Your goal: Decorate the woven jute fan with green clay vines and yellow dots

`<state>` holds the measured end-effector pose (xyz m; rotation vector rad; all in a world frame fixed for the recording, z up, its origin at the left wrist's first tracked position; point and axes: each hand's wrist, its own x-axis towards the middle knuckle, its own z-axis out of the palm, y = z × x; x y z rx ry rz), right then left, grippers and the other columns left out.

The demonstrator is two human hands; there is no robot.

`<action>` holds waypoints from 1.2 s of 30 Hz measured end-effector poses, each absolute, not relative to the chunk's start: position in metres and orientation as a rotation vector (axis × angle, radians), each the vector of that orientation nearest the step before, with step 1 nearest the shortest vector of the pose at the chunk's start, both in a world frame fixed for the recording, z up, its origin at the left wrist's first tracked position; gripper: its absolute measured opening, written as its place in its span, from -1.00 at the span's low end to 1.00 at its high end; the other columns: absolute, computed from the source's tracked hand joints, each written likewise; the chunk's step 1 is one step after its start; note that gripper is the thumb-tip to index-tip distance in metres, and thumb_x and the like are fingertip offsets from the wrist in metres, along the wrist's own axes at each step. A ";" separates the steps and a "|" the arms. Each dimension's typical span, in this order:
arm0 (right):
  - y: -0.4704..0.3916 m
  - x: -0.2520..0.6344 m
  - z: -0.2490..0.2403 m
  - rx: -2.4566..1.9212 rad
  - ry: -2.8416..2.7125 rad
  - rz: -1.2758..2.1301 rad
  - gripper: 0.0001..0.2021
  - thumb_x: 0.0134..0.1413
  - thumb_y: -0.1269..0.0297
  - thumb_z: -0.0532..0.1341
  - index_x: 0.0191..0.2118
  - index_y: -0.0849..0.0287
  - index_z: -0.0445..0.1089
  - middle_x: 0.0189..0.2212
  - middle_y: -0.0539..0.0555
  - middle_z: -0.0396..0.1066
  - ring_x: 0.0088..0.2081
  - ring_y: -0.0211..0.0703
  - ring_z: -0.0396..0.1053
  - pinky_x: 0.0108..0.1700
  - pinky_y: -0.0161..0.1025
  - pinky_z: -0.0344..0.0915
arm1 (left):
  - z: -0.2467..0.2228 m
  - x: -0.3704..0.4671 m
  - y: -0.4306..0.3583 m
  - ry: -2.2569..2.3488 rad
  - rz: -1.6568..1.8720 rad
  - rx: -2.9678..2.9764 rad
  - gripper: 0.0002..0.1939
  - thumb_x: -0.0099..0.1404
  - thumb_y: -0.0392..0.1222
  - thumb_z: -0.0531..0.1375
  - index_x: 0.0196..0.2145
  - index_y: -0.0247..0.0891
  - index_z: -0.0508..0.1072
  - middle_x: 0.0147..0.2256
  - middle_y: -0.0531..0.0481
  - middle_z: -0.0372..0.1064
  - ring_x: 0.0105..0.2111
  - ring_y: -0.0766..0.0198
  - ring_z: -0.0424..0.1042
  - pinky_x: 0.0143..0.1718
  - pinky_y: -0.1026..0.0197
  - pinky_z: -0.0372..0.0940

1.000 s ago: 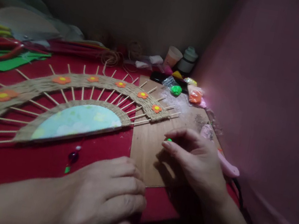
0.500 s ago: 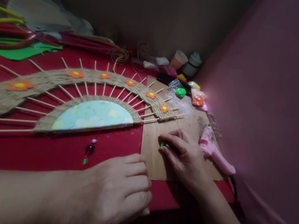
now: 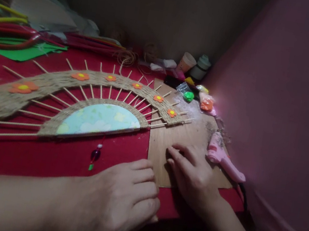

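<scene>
My left hand (image 3: 126, 198) rests in a loose fist, palm down, at the front edge of the red table; whatever its curled fingers may hold is hidden. Over the wooden board (image 3: 162, 153), my right hand (image 3: 192, 170) has thumb and fingers pinched together, low against the surface. The bit of green clay glimpsed there earlier is covered by the fingers now. To the left lies a woven fan-shaped craft (image 3: 89, 76) with thin sticks, orange flowers and a pale blue floral half-circle (image 3: 102, 120). A beaded strand with a green end (image 3: 95, 155) lies below it.
A pink glue gun (image 3: 224, 159) lies on the board's right side, its cord running off the edge. Bagged green clay (image 3: 188, 96) and orange clay (image 3: 206, 104) sit behind, near a cup (image 3: 186, 62) and bottle (image 3: 201, 67). Scissors (image 3: 15, 37) and green sheets (image 3: 24, 53) are back left.
The view has shifted slightly, moving things a little to the right. My right fingers have closed lower over the board, and the green bit between them no longer shows. My left hand keeps its pose.
</scene>
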<state>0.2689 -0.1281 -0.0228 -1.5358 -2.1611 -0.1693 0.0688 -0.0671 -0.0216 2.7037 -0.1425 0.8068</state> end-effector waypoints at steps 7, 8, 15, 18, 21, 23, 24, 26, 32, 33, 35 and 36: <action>-0.116 0.261 -0.017 -1.639 -2.426 -0.212 -0.56 0.23 0.21 0.07 0.12 0.39 0.28 0.21 0.35 0.14 0.15 0.20 0.13 0.09 0.16 0.23 | -0.022 0.069 -0.068 -0.160 0.817 2.687 -0.80 0.36 -0.32 0.01 -0.33 -0.30 0.42 -0.46 -0.08 0.41 -0.40 0.23 0.35 -0.12 0.05 0.30; -0.112 0.261 -0.016 -1.645 -2.448 -0.198 -0.53 0.23 0.19 0.06 0.14 0.43 0.25 0.23 0.35 0.09 0.19 0.22 0.06 0.14 0.17 0.18 | -0.022 0.069 -0.068 -0.161 0.814 2.684 -0.80 0.36 -0.33 0.01 -0.33 -0.30 0.43 -0.46 -0.08 0.41 -0.40 0.23 0.35 -0.11 0.05 0.29; -0.139 0.272 -0.016 -1.741 -2.433 -0.147 -0.44 0.24 0.11 0.04 0.24 0.36 0.11 0.31 0.23 -0.06 0.30 0.20 -0.18 0.20 0.21 0.08 | -0.024 0.069 -0.068 -0.145 0.828 2.701 -0.82 0.34 -0.31 0.05 -0.37 -0.30 0.42 -0.45 -0.09 0.40 -0.36 0.22 0.36 -0.12 0.06 0.28; -0.153 0.276 -0.018 -1.780 -2.426 -0.140 -0.44 0.24 0.12 0.04 0.26 0.33 0.08 0.31 0.20 -0.08 0.31 0.19 -0.22 0.18 0.22 0.11 | -0.027 0.070 -0.069 -0.088 0.873 2.702 -0.82 0.34 -0.31 0.05 -0.36 -0.32 0.43 -0.43 -0.09 0.41 -0.35 0.22 0.37 -0.10 0.05 0.27; -0.141 0.274 -0.017 -1.776 -2.450 -0.134 -0.44 0.26 0.12 0.01 0.26 0.37 0.08 0.31 0.19 -0.08 0.31 0.23 -0.21 0.20 0.22 0.09 | -0.028 0.071 -0.068 0.056 0.901 2.708 -0.81 0.34 -0.33 0.03 -0.27 -0.34 0.45 -0.36 -0.12 0.45 -0.29 0.20 0.39 -0.06 0.02 0.25; -0.125 0.271 -0.016 -1.774 -2.476 -0.112 -0.45 0.27 0.14 -0.02 0.25 0.40 0.08 0.31 0.18 -0.07 0.31 0.24 -0.22 0.23 0.21 0.04 | -0.028 0.071 -0.065 0.208 0.918 2.735 -0.76 0.36 -0.32 0.00 -0.16 -0.38 0.45 -0.26 -0.16 0.47 -0.18 0.15 0.39 -0.01 -0.01 0.22; -0.118 0.270 -0.016 -1.780 -2.485 -0.096 -0.46 0.28 0.15 -0.03 0.25 0.40 0.08 0.32 0.17 -0.08 0.31 0.23 -0.24 0.24 0.20 0.02 | -0.027 0.071 -0.064 0.298 0.909 2.764 -0.72 0.37 -0.29 -0.01 -0.09 -0.41 0.43 -0.18 -0.20 0.46 -0.10 0.10 0.36 0.03 -0.03 0.18; -0.112 0.269 -0.015 -1.801 -2.490 -0.080 -0.47 0.29 0.17 -0.04 0.27 0.39 0.05 0.32 0.15 -0.09 0.32 0.21 -0.29 0.26 0.18 -0.02 | -0.028 0.071 -0.060 0.438 0.836 2.863 -0.64 0.38 -0.19 0.00 0.02 -0.46 0.38 0.02 -0.26 0.36 0.08 0.00 0.24 0.13 -0.07 0.07; -0.150 0.269 -0.018 -1.875 -2.459 -0.120 -0.46 0.29 0.20 -0.04 0.30 0.31 -0.03 0.34 0.09 -0.17 0.33 0.16 -0.28 0.26 0.19 -0.01 | -0.034 0.072 -0.055 0.492 0.520 3.087 -0.34 0.35 0.18 -0.05 0.17 -0.43 0.23 0.20 -0.24 0.15 0.23 0.04 0.06 0.27 -0.01 -0.35; -0.155 0.269 -0.018 -1.879 -2.463 -0.131 -0.47 0.29 0.20 -0.04 0.30 0.30 -0.02 0.34 0.09 -0.17 0.33 0.16 -0.26 0.25 0.20 -0.01 | -0.035 0.073 -0.054 0.489 0.495 3.097 -0.32 0.35 0.20 -0.07 0.19 -0.42 0.21 0.20 -0.23 0.15 0.23 0.05 0.06 0.27 0.00 -0.39; -0.155 0.268 -0.018 -1.882 -2.472 -0.136 -0.46 0.28 0.18 -0.03 0.29 0.32 -0.01 0.33 0.12 -0.15 0.32 0.18 -0.23 0.25 0.20 -0.01 | -0.034 0.074 -0.053 0.487 0.466 3.109 -0.29 0.35 0.22 -0.11 0.20 -0.41 0.18 0.21 -0.23 0.12 0.24 0.05 0.04 0.27 0.00 -0.42; -0.151 0.267 -0.017 -1.881 -2.477 -0.125 -0.43 0.27 0.15 -0.02 0.30 0.34 -0.02 0.33 0.14 -0.14 0.32 0.19 -0.23 0.25 0.19 -0.01 | -0.034 0.075 -0.051 0.489 0.449 3.113 -0.28 0.35 0.23 -0.12 0.21 -0.41 0.17 0.22 -0.23 0.10 0.25 0.04 0.02 0.27 -0.01 -0.42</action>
